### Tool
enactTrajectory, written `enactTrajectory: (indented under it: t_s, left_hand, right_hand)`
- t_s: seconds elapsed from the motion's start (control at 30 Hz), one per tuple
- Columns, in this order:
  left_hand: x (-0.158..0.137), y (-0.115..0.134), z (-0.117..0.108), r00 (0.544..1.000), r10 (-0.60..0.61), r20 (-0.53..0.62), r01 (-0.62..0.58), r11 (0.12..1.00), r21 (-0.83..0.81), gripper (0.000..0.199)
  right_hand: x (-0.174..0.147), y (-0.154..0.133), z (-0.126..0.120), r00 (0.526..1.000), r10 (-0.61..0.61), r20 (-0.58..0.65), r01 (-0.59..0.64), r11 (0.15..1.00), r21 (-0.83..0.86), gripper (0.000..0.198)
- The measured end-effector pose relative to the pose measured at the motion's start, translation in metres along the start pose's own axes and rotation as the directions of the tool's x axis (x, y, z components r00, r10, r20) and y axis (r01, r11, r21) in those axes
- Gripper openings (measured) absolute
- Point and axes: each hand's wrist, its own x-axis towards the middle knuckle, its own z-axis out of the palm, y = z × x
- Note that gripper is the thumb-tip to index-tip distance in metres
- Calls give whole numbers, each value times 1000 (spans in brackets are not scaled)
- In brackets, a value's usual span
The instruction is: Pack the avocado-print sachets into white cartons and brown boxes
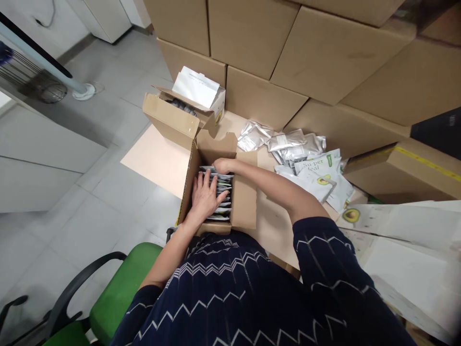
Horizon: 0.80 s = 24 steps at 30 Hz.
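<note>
At lower left of the frame stands a green chair [124, 283]. Right of it, near the centre, is an open carton [245, 194], flaps folded out, holding a row of flat pouches [224, 205] on edge. The left hand [206, 194] lies over the row's left side, fingers spread, touching the pouch tops and gripping nothing visible. The pouches show to the right of this hand and below it in the frame. The right hand [223, 166] is curled at the row's upper end; its fingertips are hidden, so whether it grasps a pouch cannot be determined. Right of the carton lie silver packets [254, 135], then white printed pouches [319, 175] bearing an avocado picture.
</note>
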Motion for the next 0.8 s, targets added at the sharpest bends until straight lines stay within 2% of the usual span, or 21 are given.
enactTrajectory:
  t_s: [0.1, 0.27, 0.33, 0.4, 0.43, 0.47, 0.53, 0.6, 0.63, 0.67, 0.73, 0.8]
  left_hand:
    - [6, 2, 0, 1000, 8, -14, -8, 1000, 5, 66]
    - [18, 3, 2, 1000, 13, 18, -14, 1000, 17, 63]
    - [20, 2, 3, 1000, 11, 28, -11, 1000, 17, 61]
    - [21, 2, 4, 999, 1, 33, -1, 1000, 17, 60]
    - [20, 2, 4, 999, -4, 34, 4, 1000, 17, 59]
    - [20, 2, 4, 999, -7, 37, 7, 1000, 15, 59]
    - [20, 2, 4, 999, -7, 42, 7, 1000, 9, 58]
    - [19, 2, 3, 999, -4, 48, 4, 1000, 6, 59]
    - [20, 3, 3, 999, -3, 51, 3, 1000, 9, 60]
    - [20, 3, 2, 999, -2, 53, 2, 1000, 14, 60]
    - [20, 4, 0, 999, -2, 52, 0, 1000, 25, 61]
    - [21, 4, -1, 999, -1, 52, -1, 999, 35, 61]
  right_hand:
    - [0, -2, -1, 1000, 7, 16, -7, 1000, -1, 41]
    - [-20, -3, -12, 997, -72, 6, 71, 995, 76, 40]
    - [-41, 7, -16, 985, -144, -92, 161, 964, 210, 40]
    - [-66, 29, -18, 942, -166, -290, 274, 882, 384, 39]
    - [-78, 43, -17, 908, -116, -402, 308, 835, 455, 39]
    - [-87, 60, -14, 869, -8, -495, 297, 808, 509, 40]
    - [-95, 96, -1, 750, 287, -596, 165, 791, 589, 42]
    - [-87, 130, 18, 627, 535, -567, -63, 759, 648, 45]
    - [-79, 144, 29, 592, 619, -516, -185, 728, 661, 47]
    - [-68, 155, 41, 579, 677, -454, -296, 694, 656, 50]
    - [-43, 168, 62, 587, 732, -347, -454, 652, 607, 59]
    - [-19, 173, 79, 614, 733, -293, -521, 655, 547, 72]
